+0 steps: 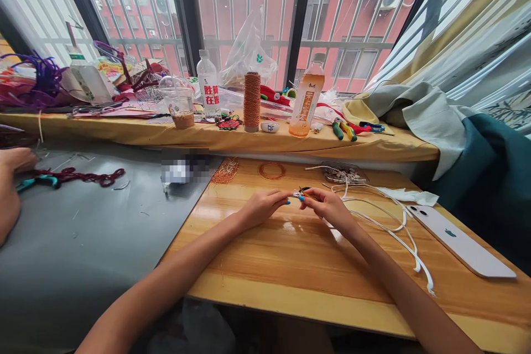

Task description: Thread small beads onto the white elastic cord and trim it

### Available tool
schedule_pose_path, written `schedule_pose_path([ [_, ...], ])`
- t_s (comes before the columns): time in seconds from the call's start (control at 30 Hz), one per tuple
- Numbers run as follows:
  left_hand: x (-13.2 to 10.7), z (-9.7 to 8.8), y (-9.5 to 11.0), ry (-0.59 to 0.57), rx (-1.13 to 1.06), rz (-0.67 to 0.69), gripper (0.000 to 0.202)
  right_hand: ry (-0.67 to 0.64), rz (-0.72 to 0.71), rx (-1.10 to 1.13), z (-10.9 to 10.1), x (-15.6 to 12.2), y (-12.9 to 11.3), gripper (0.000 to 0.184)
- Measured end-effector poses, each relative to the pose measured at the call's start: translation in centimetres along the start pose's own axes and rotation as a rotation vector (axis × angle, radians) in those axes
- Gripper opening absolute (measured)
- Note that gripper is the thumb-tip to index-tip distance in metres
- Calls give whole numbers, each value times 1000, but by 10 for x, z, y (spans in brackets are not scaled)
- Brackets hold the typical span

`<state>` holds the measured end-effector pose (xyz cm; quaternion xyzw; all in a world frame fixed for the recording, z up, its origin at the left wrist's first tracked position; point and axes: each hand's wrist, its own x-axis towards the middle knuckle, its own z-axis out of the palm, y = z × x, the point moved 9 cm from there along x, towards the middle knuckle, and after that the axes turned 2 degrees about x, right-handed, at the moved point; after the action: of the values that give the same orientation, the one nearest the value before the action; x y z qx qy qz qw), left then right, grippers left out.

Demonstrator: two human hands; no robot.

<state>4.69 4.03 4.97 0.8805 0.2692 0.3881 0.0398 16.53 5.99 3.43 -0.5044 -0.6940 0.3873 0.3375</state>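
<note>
Over the wooden table, my left hand and my right hand meet fingertip to fingertip. My left fingers are pinched at a tiny pale piece between the hands, too small to name. My right fingers are closed at the same spot, where a thin dark, curved bit shows; its kind is unclear. Right of my right hand lie loose white cords. Beyond the hands are a coil of orange-brown cord and a pile of short orange-brown strands.
A clear tray of small pieces and a phone lie right. On the ledge stand a cord spool, bottled drink, water bottle, cup and pliers. Another person's hand is left, near dark red knotted cord.
</note>
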Motion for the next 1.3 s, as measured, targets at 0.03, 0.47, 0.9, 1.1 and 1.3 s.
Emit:
schedule_pose_path([
  [0.03, 0, 0, 1, -6, 11, 7, 28, -5, 4, 15, 1, 0, 0, 29],
  [0.47, -1, -2, -8, 38, -45, -121, 16, -129, 70, 81, 19, -1, 8, 31],
  [0.9, -7, 8, -29, -9, -158, -355, 9, -201, 116, 67, 31, -7, 4, 32],
  [1.1, -6, 10, -29, -36, -345, -450, 11, -176, 119, 155, 30, -5, 3, 30],
  [1.3, -8, 12, -32, 24, -513, -513, 16, -188, 137, 197, 36, -7, 6, 30],
])
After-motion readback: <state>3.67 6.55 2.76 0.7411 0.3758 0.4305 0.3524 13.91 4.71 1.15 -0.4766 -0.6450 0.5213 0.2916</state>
